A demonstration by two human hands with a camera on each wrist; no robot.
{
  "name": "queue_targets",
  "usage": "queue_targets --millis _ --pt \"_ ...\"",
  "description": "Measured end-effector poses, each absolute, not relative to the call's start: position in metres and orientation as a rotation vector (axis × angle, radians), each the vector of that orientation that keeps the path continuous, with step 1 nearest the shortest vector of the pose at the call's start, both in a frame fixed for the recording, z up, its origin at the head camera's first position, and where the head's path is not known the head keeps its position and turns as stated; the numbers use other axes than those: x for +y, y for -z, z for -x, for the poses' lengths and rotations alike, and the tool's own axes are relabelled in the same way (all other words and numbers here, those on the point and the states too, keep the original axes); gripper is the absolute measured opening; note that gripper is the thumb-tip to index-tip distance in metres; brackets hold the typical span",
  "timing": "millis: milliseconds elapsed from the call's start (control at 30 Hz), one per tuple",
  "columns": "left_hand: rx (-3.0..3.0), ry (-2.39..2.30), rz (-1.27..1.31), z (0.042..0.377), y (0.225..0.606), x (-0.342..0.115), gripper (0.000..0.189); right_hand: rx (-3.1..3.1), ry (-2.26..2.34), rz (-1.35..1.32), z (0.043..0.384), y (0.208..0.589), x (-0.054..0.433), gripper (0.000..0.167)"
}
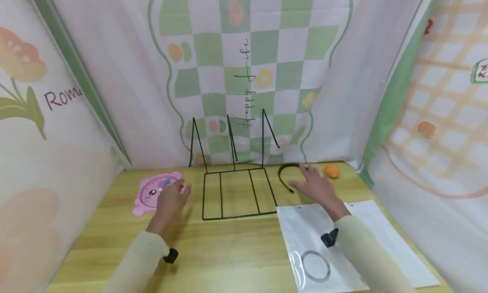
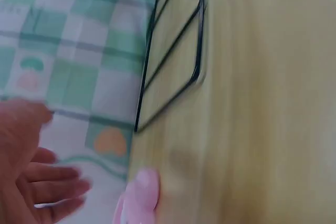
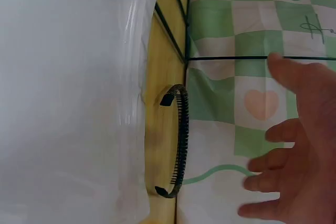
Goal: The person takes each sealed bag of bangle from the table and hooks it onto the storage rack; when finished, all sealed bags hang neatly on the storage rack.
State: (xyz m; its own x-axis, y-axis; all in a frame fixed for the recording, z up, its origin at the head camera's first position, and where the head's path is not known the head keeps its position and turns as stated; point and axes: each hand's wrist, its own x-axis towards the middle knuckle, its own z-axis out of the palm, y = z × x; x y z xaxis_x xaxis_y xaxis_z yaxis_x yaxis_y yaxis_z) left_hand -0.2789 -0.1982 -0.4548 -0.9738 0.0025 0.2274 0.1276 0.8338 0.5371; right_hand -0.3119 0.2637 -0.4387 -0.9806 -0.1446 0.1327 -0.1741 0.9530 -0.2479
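My left hand [image 1: 170, 202] hovers over the right side of a pink animal-shaped clock [image 1: 146, 185], its fingers loosely bent with nothing in them. The left wrist view shows that hand [image 2: 31, 166] with fingers apart, near a pink edge of the clock [image 2: 143, 195]. To the right, my right hand [image 1: 319, 188] is spread beside a black toothed headband [image 1: 279, 174], its fingertips overlapping one end of the band in the head view. In the right wrist view the same hand [image 3: 304, 145] is open and apart from the headband [image 3: 182, 135].
Between the hands stands a black wire rack [image 1: 221, 195] with upright prongs at the back. A small orange object [image 1: 331, 171] lies at the back right. Under my right forearm is a white plastic sleeve [image 1: 291, 225] with a grey ring printed on it. Curtains [image 1: 305, 13] enclose the table.
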Motion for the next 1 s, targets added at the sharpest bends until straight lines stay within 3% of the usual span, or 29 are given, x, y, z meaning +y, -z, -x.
queue_targets --millis 133,333,400,533,1000 --pt "-2.685 1.123 0.071 0.266 0.467 -0.184 0.026 -2.97 -0.545 -0.207 0.28 0.436 0.288 0.063" --pt "-2.658 1.29 0.01 0.259 0.497 -0.164 0.028 -3.129 -0.561 -0.115 0.232 0.445 0.32 0.041" --pt "-2.654 1.27 0.001 0.257 0.504 -0.159 0.028 -3.189 -0.531 -0.084 0.221 0.45 0.323 0.041" --pt "-2.7 1.295 -0.039 0.255 0.511 -0.155 0.006 -3.273 -0.497 -0.021 0.208 0.457 0.318 0.047" --pt "-2.681 1.198 -0.112 0.258 0.513 -0.142 0.011 -3.297 -0.485 0.169 0.198 0.47 0.312 0.054"
